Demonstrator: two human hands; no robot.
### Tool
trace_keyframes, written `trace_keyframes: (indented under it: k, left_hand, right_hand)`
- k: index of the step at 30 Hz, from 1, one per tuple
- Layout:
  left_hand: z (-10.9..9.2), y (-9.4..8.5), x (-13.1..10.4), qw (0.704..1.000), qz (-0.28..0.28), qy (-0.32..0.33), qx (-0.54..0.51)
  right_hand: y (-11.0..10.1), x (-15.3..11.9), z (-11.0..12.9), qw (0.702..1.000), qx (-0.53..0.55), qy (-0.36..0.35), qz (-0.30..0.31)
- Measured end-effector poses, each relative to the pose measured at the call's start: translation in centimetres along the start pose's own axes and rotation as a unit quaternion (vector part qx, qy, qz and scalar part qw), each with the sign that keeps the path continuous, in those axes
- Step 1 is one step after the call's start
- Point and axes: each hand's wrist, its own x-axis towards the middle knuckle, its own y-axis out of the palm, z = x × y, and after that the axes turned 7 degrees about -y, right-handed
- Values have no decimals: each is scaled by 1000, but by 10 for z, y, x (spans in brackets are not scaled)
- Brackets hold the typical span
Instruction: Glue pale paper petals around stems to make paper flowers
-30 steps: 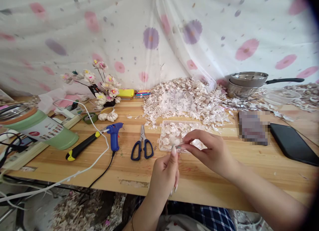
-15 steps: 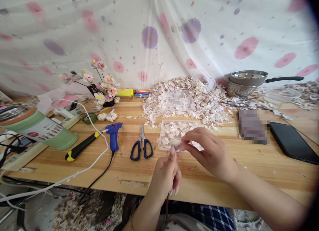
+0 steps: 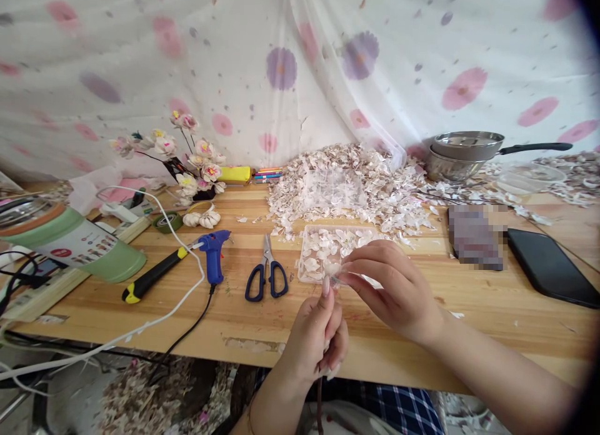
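Observation:
My left hand (image 3: 319, 335) is closed around a thin brown stem (image 3: 319, 400), whose lower end hangs below the fist. At the stem's top, above my left thumb, sits a small whitish papery petal (image 3: 332, 270). The fingertips of my right hand (image 3: 394, 288) pinch at this petal, close against the left thumb tip; the exact contact is partly hidden. Just behind both hands lies a clear plastic box (image 3: 300, 254) with pale papery flakes (image 3: 319, 244) in it, partly covered by my right hand.
Blue-handled scissors (image 3: 266, 275) and a blue glue gun (image 3: 214, 254) lie to the left, near a green tumbler (image 3: 117, 257). Behind the box rises a heap of papery skins (image 3: 389, 197). A phone (image 3: 553, 266) lies right; artificial flowers (image 3: 209, 157) stand back left.
The left fist has turned slightly, and its lower fingers have shifted right. The stem's lower end has moved a little right. My right hand stays pinched at the petal.

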Motion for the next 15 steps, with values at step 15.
trace_keyframes:
  k: [15]
  left_hand:
    - [19,-4,-3,990,85,92,-66]
  right_hand:
    - [6,0,14,995,19,55,-84]
